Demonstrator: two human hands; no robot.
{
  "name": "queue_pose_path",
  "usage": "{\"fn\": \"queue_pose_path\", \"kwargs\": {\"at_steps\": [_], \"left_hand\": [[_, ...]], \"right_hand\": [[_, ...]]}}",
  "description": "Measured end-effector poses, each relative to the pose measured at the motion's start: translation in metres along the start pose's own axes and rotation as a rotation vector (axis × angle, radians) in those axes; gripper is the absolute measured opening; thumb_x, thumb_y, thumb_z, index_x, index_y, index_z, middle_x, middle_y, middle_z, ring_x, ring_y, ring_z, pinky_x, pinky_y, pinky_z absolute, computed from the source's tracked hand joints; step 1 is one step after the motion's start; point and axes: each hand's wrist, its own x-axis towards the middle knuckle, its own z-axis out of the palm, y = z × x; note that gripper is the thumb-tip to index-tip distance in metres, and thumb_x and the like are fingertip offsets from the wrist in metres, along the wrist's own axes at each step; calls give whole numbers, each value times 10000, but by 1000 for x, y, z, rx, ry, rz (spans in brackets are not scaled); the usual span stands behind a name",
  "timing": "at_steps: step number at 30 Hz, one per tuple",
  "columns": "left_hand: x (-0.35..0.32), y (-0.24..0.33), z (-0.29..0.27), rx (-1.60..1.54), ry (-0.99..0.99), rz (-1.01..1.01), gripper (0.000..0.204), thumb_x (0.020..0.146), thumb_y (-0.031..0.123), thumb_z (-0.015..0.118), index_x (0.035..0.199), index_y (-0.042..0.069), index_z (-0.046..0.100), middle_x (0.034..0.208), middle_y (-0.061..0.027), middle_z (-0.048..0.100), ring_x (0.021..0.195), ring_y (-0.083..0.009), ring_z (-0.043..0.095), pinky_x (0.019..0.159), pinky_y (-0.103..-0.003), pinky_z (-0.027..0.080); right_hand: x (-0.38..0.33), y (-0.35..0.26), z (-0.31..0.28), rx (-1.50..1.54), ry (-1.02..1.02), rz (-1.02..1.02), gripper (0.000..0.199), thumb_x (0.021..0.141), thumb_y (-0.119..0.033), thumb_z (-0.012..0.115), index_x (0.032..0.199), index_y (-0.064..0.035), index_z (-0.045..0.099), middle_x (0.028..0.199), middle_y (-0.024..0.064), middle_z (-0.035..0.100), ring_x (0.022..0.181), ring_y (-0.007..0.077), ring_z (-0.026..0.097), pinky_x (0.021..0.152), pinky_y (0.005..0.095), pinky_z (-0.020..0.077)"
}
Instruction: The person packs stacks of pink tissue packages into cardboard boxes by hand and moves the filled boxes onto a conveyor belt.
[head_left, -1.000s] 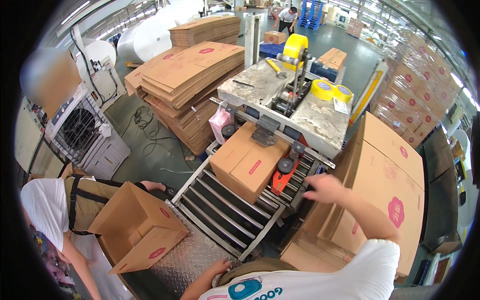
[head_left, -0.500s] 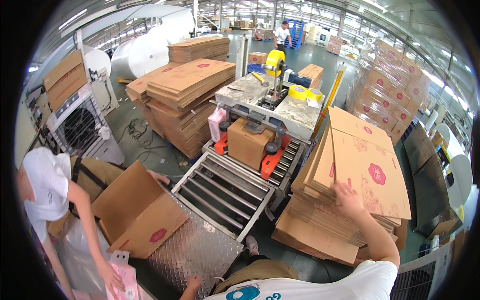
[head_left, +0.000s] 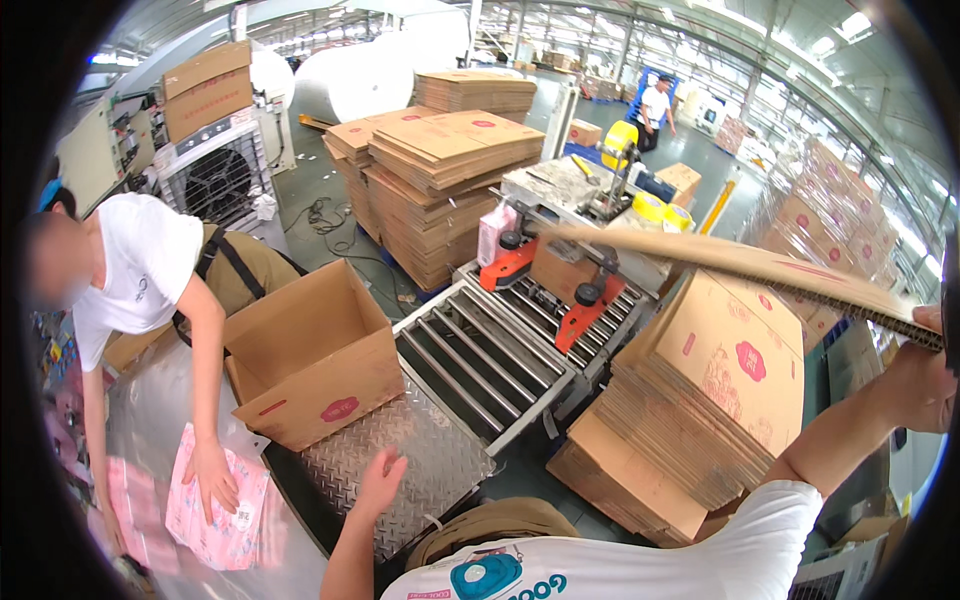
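My right hand (head_left: 922, 385), at the far right, grips one end of a flattened cardboard carton (head_left: 740, 260). This carton is raised edge-on above the stack of flattened cartons (head_left: 745, 365) and slightly blurred. My left hand (head_left: 380, 482) hovers over the diamond-pattern metal plate (head_left: 345, 475), fingers apart, with nothing in it. Close by, an open, upright carton (head_left: 325, 395) rests at the plate's far-left edge, its inside facing up.
At the left, a co-worker's hand presses a pink package (head_left: 215, 510). A roller conveyor (head_left: 480, 360) leads from the plate into a carton-taping machine (head_left: 575, 320) holding a carton (head_left: 560, 272). Beyond the rollers stands another flattened-carton stack (head_left: 430, 210).
My right hand has lifted a flattened carton off the stack, up and right. My left hand has risen over the plate. The view has shifted, and the carton in the machine sits farther in.
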Motion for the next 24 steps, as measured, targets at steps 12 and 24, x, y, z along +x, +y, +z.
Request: {"fn": "queue_pose_path", "kwargs": {"at_steps": [12,24], "left_hand": [[-77,149,-88,805,690,438,323,585,190,789,688,70,507,694,-109,543,682,-302,514,627,-400,381],[-37,124,-70,973,303,-63,398,819,464,548,836,69,587,803,-129,630,802,-287,611,652,-418,468]], "right_hand": [[-259,-62,236,329,-75,1407,382,926,-230,425,616,-21,503,588,53,489,585,148,444,561,306,366],[-355,-277,254,755,-726,1832,1020,782,-440,637,1389,104,23,1475,260,16,1386,330,16,1124,357,53]]}}
